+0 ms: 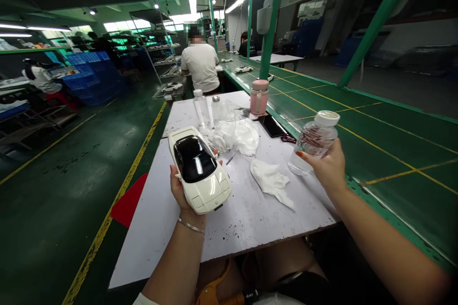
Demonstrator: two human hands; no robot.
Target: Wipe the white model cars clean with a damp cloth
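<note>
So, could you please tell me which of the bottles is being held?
The clear, wide-capped bottle in the right hand; the slimmer clear bottle, the metal-topped bottle and the pink bottle stand farther back on the table, untouched.

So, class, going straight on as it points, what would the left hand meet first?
Past its model car, the left hand would probably meet the crumpled white heap, though height is unclear.
</note>
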